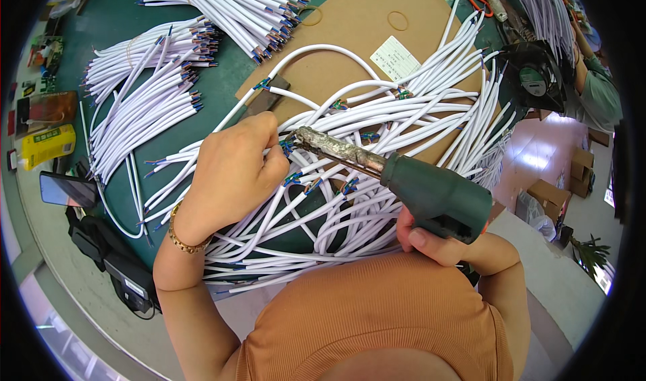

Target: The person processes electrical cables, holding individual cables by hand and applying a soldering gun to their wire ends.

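My left hand (235, 169), with a gold bracelet on its wrist, is closed in a pinch on a white cable near its stripped, coloured wire ends (288, 145). The fingertips are partly hidden behind the hand. My right hand (436, 245) grips a dark green pistol-shaped soldering gun (437, 196) from below. Its silvery, solder-coated barrel (336, 149) points left, and the tip is right beside the wires at my left fingers. Many joined white cables (404, 115) lie in a tangle around and under both hands. A dark block (266, 98) sits just beyond my left hand.
Bundles of white cables (151, 54) lie at the far left on the green table. Brown cardboard (350, 17) bears a paper label (395, 58) and a rubber band (398, 21). A black fan (535, 78) stands right, near another person's sleeve (599, 95). A phone (67, 189) rests left.
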A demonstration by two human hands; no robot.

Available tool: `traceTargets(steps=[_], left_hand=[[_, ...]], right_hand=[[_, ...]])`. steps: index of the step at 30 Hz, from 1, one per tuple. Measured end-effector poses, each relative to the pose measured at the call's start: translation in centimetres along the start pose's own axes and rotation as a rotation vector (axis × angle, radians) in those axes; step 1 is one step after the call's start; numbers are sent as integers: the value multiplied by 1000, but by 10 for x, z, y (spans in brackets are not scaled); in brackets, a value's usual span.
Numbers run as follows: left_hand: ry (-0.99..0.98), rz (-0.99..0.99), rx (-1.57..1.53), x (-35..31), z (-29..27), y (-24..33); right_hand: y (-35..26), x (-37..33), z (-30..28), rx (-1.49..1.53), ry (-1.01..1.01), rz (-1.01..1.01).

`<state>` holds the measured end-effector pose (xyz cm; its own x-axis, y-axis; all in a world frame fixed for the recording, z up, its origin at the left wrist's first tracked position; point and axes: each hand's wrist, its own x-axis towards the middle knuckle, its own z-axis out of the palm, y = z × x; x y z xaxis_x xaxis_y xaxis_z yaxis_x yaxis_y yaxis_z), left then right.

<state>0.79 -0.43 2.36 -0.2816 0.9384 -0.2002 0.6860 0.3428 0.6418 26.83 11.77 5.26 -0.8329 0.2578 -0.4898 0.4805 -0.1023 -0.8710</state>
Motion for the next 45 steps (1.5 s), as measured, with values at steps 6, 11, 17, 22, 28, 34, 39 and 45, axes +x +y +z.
traceTargets(steps=[6, 11, 17, 22, 28, 34, 39, 45], left_hand=[[-4, 15, -3, 0, 0, -1], [-14, 12, 18, 0, 0, 0], [-46, 17, 68, 1, -2, 3], [-36, 14, 33, 1, 0, 0], [-33, 16, 49, 0, -1, 1], [-37, 43, 13, -1, -3, -1], [126, 57, -117, -19, 0, 1], [195, 143, -274, -47, -8, 19]], right_hand=[[-3, 2, -5, -26, -88, -20], [13, -3, 2, -20, -56, -93], [19, -3, -4, -7, -65, -218], [5, -8, 2, 260, -14, -43], [4, -8, 0, 333, -32, 9], [10, -7, 7, 430, 79, -85], [-5, 3, 8, 633, 203, -291], [-37, 29, 15, 802, 184, -556]])
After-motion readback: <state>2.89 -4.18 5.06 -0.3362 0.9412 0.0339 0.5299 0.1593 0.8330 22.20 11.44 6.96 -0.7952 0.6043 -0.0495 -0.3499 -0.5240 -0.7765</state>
